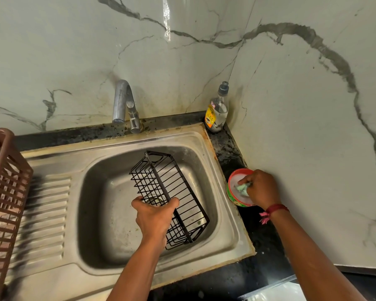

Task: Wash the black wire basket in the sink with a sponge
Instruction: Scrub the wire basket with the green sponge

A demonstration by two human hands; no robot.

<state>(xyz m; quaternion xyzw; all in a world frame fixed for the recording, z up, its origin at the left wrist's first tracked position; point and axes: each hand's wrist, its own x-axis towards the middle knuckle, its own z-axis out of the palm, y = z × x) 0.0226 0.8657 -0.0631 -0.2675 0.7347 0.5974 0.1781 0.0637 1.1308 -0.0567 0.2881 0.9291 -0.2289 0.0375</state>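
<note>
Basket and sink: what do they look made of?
The basket looks like thin metal wire with a matt black coating: stiff rods in a grid. The sink looks like stainless steel: dull grey sheen, pressed ridges, rusty-looking rim stains.

Grey-veined marble walls meet above black counter.

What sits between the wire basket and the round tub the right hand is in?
Head view: between the black wire basket and the tub, only the sink's right rim and a sliver of black counter; no loose item.
</note>
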